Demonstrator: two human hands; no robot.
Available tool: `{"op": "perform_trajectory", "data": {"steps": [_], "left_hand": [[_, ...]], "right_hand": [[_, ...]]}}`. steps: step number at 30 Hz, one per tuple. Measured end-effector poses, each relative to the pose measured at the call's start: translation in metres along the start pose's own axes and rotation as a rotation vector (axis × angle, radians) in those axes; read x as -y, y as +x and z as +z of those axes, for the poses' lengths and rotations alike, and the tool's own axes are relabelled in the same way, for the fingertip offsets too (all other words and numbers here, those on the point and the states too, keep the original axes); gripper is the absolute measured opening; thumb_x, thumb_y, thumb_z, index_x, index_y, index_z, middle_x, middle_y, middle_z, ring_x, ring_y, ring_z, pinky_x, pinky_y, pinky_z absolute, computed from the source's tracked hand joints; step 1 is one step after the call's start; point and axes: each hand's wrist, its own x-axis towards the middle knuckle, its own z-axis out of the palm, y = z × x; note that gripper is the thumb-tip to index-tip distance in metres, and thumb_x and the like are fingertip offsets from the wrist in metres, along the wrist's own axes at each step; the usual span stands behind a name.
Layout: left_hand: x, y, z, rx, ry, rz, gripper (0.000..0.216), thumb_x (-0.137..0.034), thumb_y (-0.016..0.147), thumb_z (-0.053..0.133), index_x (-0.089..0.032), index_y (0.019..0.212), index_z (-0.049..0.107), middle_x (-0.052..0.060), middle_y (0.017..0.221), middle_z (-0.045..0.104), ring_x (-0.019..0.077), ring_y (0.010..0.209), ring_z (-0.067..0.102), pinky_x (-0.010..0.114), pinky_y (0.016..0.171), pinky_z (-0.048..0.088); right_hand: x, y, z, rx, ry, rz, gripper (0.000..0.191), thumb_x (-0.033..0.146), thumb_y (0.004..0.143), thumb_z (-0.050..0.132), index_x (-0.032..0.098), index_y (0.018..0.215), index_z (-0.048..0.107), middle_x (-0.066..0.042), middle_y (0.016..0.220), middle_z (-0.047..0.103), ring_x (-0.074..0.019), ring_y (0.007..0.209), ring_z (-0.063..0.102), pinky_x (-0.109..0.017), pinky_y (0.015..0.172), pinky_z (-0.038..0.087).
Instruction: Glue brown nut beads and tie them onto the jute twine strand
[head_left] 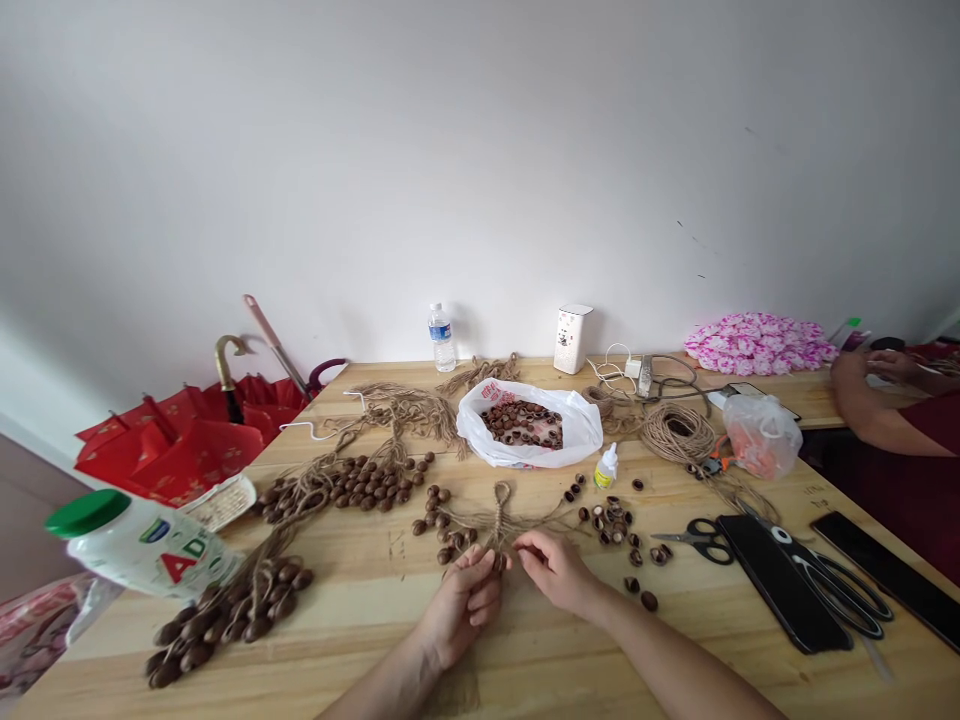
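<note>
My left hand [474,598] is closed, with a brown nutshell [499,562] pinched between thumb and fingertips. Just to its right, my right hand [556,572] has its fingers pressed together; whatever they pinch is hidden. Beyond both hands lies a bundle of jute cord with a braided loop [501,497] at its top, its strands fanning out to the sides. Brown nutshells [433,508] hang on the strands at the left. On the right, loose half shells [613,520] lie by a small glue bottle [606,467].
A white plastic bag [529,455] of shells stands mid-table. Finished-looking shell bunches [375,483] and a tipped white jar [146,545] lie left. Right are small scissors [701,540], large scissors [832,580], a black phone [892,570] and coiled cord [679,433]. A person's arm [874,415] rests far right.
</note>
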Motion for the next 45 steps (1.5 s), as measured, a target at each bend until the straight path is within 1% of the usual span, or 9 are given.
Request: {"op": "perform_trajectory", "data": {"steps": [9,11,13,15,27,31,35,39,45], "left_hand": [[-0.0002,-0.0003,0.0011,-0.023,0.003,0.004,0.028,-0.024,0.074,0.066,-0.017,0.066,0.040,-0.001,0.072,0.059,-0.0028,0.035,0.014,0.014,0.032,0.007],[-0.0003,-0.0009,0.0018,-0.017,0.019,0.000,0.024,-0.026,0.074,0.066,-0.016,0.068,0.045,-0.005,0.060,0.051,-0.0020,0.035,0.012,0.014,0.032,0.008],[-0.0004,-0.0016,0.0025,-0.010,0.046,-0.005,0.021,-0.028,0.075,0.065,-0.015,0.070,0.050,-0.009,0.049,0.038,-0.0008,0.035,0.010,0.015,0.032,0.008],[-0.0004,-0.0023,0.0031,-0.003,0.066,-0.001,0.020,-0.029,0.075,0.065,-0.014,0.071,0.052,-0.011,0.046,0.030,0.0001,0.035,0.008,0.015,0.032,0.008],[0.0007,-0.0019,0.0032,0.017,0.065,0.008,0.017,-0.028,0.078,0.062,-0.013,0.072,0.057,-0.011,0.044,0.025,0.0005,0.035,0.007,0.014,0.031,0.009],[0.0004,-0.0023,0.0031,0.009,0.060,0.012,0.016,-0.027,0.077,0.062,-0.013,0.072,0.056,-0.010,0.047,0.030,-0.0004,0.035,0.008,0.014,0.031,0.008],[-0.0001,-0.0028,0.0046,0.000,0.054,0.010,0.018,-0.026,0.077,0.063,-0.014,0.071,0.052,-0.006,0.055,0.045,-0.0019,0.034,0.010,0.014,0.031,0.008],[0.0008,-0.0025,0.0042,-0.015,0.040,0.028,0.024,-0.024,0.077,0.063,-0.017,0.068,0.041,-0.001,0.070,0.058,-0.0029,0.034,0.015,0.014,0.032,0.008],[0.0023,-0.0014,0.0022,-0.024,0.026,0.034,0.036,-0.020,0.075,0.064,-0.021,0.067,0.029,0.000,0.073,0.062,-0.0027,0.032,0.017,0.014,0.032,0.008]], "right_hand": [[0.0014,0.0002,-0.0012,0.007,0.010,0.003,0.018,0.014,0.081,0.047,0.017,0.087,0.063,-0.005,0.077,0.067,-0.0154,0.068,0.060,-0.024,0.062,0.046],[0.0017,0.0000,-0.0015,0.010,0.012,0.006,0.018,0.014,0.082,0.047,0.017,0.088,0.063,-0.004,0.077,0.067,-0.0151,0.067,0.060,-0.024,0.062,0.046],[0.0018,-0.0002,-0.0018,0.009,0.010,0.010,0.018,0.015,0.082,0.047,0.017,0.088,0.063,-0.004,0.077,0.067,-0.0149,0.067,0.060,-0.024,0.062,0.046],[0.0019,-0.0003,-0.0019,0.009,0.010,0.008,0.017,0.015,0.082,0.047,0.017,0.088,0.063,-0.004,0.078,0.067,-0.0151,0.068,0.060,-0.024,0.062,0.046],[-0.0007,-0.0009,-0.0001,0.004,0.004,0.010,0.017,0.014,0.081,0.048,0.017,0.087,0.064,-0.003,0.074,0.066,-0.0149,0.066,0.059,-0.023,0.061,0.045],[-0.0012,-0.0011,-0.0001,0.010,0.011,0.008,0.017,0.014,0.082,0.048,0.017,0.088,0.063,-0.003,0.075,0.066,-0.0148,0.066,0.059,-0.023,0.061,0.045],[0.0002,-0.0009,-0.0008,0.018,0.018,0.015,0.017,0.015,0.082,0.047,0.016,0.088,0.063,-0.004,0.075,0.066,-0.0148,0.066,0.059,-0.023,0.060,0.045],[0.0007,-0.0008,-0.0009,0.020,0.015,0.011,0.017,0.014,0.082,0.048,0.016,0.088,0.063,-0.004,0.075,0.066,-0.0149,0.066,0.059,-0.023,0.061,0.045],[-0.0037,-0.0011,0.0015,-0.007,0.013,-0.005,0.016,0.013,0.081,0.048,0.016,0.087,0.063,-0.004,0.076,0.066,-0.0150,0.068,0.060,-0.023,0.062,0.045]]}}
